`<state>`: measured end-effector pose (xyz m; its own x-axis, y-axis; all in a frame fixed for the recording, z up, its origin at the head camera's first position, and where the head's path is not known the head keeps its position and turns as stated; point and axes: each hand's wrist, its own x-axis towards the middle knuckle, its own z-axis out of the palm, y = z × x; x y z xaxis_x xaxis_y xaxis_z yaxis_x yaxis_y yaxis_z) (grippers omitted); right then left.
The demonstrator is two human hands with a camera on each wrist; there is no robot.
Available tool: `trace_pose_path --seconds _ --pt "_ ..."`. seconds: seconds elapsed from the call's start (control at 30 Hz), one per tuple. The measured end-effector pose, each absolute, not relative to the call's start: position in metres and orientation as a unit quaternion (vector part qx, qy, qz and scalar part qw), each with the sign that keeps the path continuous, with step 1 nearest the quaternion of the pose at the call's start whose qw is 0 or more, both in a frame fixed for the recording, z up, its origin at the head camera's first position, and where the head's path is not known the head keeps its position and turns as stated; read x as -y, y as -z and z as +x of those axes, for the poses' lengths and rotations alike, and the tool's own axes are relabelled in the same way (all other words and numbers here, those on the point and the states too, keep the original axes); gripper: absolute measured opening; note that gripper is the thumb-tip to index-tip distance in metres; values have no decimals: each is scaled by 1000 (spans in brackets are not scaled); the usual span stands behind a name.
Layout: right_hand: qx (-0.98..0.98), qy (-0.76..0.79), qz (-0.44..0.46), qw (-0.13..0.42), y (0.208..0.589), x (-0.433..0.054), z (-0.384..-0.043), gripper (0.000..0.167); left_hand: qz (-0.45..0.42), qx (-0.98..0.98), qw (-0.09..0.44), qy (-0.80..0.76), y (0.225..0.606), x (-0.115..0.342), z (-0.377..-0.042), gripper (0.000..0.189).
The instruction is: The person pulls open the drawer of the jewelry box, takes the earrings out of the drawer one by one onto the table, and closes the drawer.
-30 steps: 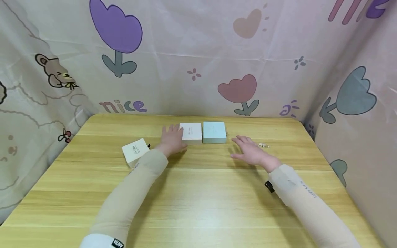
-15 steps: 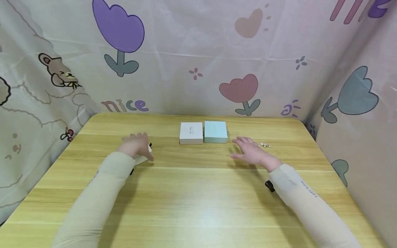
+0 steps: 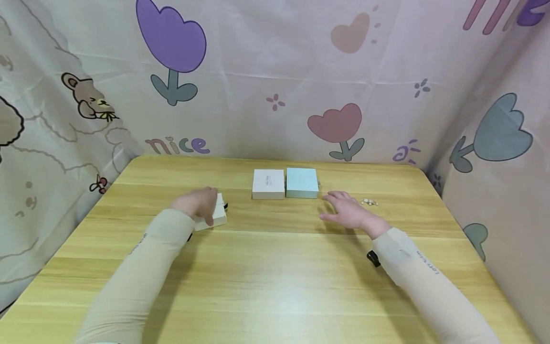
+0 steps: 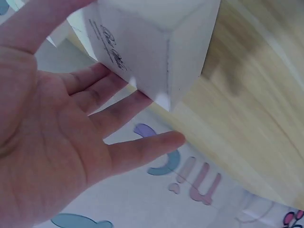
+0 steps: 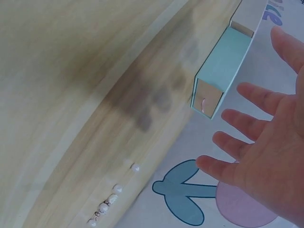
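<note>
**Left hand [image 3: 195, 202] gripping held white box [image 3: 220, 210]; right hand [image 3: 348, 212] spread**

Quantities: boxes, 3 (2 white, 1 teal); hands, 2; sleeves [image 3: 142, 260], 2, beige; beads [image 3: 369, 202], at least 5, exact number too small to tell in the head view.

Held white box: located left of center in the head frame, resting on the table [image 3: 275, 272]. The left hand covers much of it from above. The thumb lies at the near side; in the left wrist view, 3 fingers reach over the edge of the script-printed face and the little finger extends clear. A black tab [image 3: 225, 206] projects at the right side of the box.

Central white box [image 3: 268, 184] and teal box [image 3: 302, 182]: located just beside each other at the center of the head frame, lids upward. In the right wrist view, the teal box shows a tan end panel [image 5: 209, 94] with 1 pinkish tab [image 5: 203, 105]. Contents of all 3 boxes: hidden.

Right hand: right of center in the head frame, fingers apart, above the table, between the teal box and the beads. The beads lie loose in a cluster.

Curtain [image 3: 240, 119]: printed, across the upper frame.
</note>
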<state>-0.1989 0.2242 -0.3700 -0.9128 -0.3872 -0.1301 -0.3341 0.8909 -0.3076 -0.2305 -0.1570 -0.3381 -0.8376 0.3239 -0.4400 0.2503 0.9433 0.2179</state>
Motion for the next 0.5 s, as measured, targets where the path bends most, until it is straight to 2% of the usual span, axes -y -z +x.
trace_pose_path --seconds 0.33,0.5 --pt "-966 143 -193 94 373 -221 -197 64 187 -952 230 -73 343 126 -226 71" --pt "-966 140 -198 89 373 -218 -194 63 211 -950 219 -69 346 108 -223 62"
